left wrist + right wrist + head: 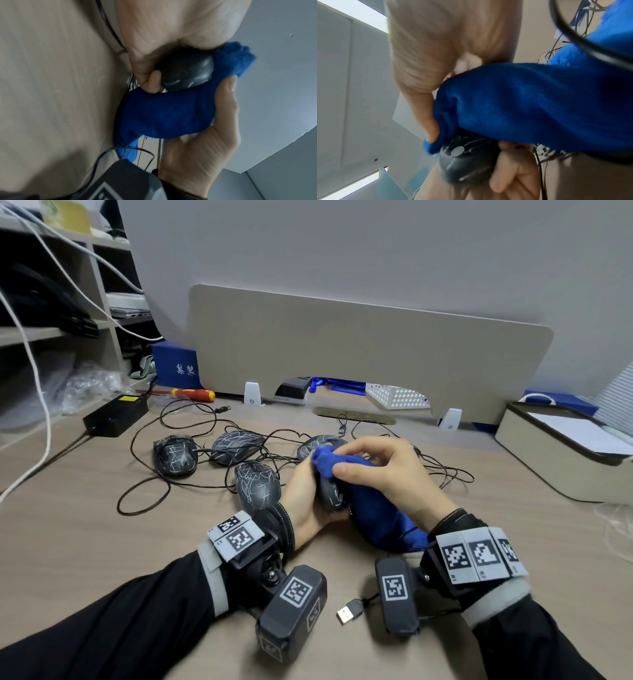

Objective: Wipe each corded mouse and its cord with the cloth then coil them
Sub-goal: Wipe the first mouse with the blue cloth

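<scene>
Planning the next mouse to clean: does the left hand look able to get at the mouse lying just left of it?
Probably not yet: the left hand grips the mouse being wiped. The nearby mouse lies uncovered right beside its wrist, so once freed, the way looks open.

An office: a wood-grain desk [102, 535] with a beige partition screen [359, 350], shelving [51, 333] and cables.
</scene>
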Tool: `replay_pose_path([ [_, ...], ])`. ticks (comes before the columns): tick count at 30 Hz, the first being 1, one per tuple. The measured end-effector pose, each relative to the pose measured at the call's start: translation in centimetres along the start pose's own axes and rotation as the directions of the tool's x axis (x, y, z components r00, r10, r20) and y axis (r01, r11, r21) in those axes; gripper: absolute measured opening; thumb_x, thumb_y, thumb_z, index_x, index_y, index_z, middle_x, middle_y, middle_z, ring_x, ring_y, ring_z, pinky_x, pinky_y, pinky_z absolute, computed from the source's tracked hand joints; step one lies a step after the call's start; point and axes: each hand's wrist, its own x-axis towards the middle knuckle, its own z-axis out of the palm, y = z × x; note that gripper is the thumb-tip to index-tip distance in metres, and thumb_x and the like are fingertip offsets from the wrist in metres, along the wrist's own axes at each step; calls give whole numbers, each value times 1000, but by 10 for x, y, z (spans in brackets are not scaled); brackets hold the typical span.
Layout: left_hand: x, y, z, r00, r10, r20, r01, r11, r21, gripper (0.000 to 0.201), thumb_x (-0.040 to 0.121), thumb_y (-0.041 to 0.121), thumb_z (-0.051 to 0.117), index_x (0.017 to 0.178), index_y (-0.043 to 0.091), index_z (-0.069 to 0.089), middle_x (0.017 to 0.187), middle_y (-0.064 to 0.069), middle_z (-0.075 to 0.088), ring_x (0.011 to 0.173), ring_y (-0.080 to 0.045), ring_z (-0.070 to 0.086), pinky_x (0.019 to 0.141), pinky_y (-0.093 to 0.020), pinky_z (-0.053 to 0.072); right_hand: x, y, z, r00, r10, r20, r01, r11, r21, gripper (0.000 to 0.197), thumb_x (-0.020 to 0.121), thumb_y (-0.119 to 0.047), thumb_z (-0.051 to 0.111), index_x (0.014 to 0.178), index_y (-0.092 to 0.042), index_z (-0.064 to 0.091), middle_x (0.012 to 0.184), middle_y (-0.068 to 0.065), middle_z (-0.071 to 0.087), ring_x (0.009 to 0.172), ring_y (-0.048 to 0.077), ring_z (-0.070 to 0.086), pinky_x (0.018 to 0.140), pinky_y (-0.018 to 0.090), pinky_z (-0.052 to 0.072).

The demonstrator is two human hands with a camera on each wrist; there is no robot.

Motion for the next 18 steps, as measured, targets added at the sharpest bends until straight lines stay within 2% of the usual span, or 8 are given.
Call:
replay_pose_path([
  [2, -1, -1, 3, 1000, -2, 6, 2, 999, 48, 35, 94, 51, 48, 88, 22, 67, 79, -1, 65, 65, -19, 60, 56, -24, 40, 4, 6, -1, 987, 4, -163, -7, 1000, -17, 16, 82, -10, 80, 84, -26, 76, 87, -8, 74, 83, 8, 66, 80, 26, 52],
  [4, -2, -1, 3, 1000, 8, -12, -7, 997, 82, 31, 94, 50, 49, 89, 23, 65, 75, -1, 60, 59, -19, 54, 51, -21, 35, 6, 9, -1, 969, 12, -246, -19, 999, -28, 17, 83, -11, 79, 85, -28, 75, 88, -9, 74, 86, 9, 66, 81, 28, 51],
  [5, -3, 0, 5, 1000, 16, -23, -15, 998, 67, 33, 95, 49, 49, 89, 21, 66, 76, -3, 62, 61, -20, 56, 51, -22, 38, 6, 7, -2, 977, 13, -213, -20, 999, -31, 17, 82, -9, 79, 85, -26, 76, 87, -9, 74, 84, 8, 66, 80, 27, 51],
  [8, 1, 0, 1, 998, 63, -30, -63, 998, -10, 45, 105, 33, 34, 80, 7, 61, 68, -10, 67, 61, -18, 66, 59, -27, 50, -2, -6, 2, 995, 58, 86, -58, 998, -11, 17, 78, -2, 81, 85, -17, 77, 81, 1, 72, 75, 8, 64, 73, 22, 50],
  [10, 4, -1, -3, 997, 77, 15, -77, 997, -23, 52, 106, 31, 30, 74, 9, 64, 62, -6, 69, 55, -14, 67, 57, -24, 52, -3, -9, 5, 990, 57, 133, -55, 998, -19, 16, 78, -2, 81, 85, -15, 77, 79, 0, 71, 74, 8, 63, 71, 19, 49],
  [13, 1, -2, -1, 999, 29, 40, -31, 998, 53, 48, 99, 49, 40, 92, 15, 73, 88, -8, 72, 68, -25, 66, 58, -27, 49, 3, 1, 0, 990, -12, -140, 1, 997, -76, 15, 82, -8, 79, 86, -22, 75, 84, -10, 72, 79, 4, 63, 76, 18, 48],
  [15, 0, -2, 1, 999, 4, 44, -8, 996, 88, 43, 97, 48, 41, 93, 15, 67, 79, -8, 65, 57, -25, 57, 48, -22, 41, 5, 8, -4, 957, -2, -290, -21, 997, -75, 12, 85, -14, 77, 88, -24, 74, 90, -9, 73, 84, 6, 63, 78, 22, 49],
  [18, -2, 1, 0, 999, 11, 38, -12, 1000, 10, 38, 97, 41, 40, 95, 13, 65, 72, -9, 62, 52, -23, 56, 42, -20, 40, 3, 12, -4, 968, 27, -250, -57, 992, -115, 13, 82, -12, 79, 84, -24, 74, 85, -7, 72, 80, 8, 62, 77, 25, 47],
])
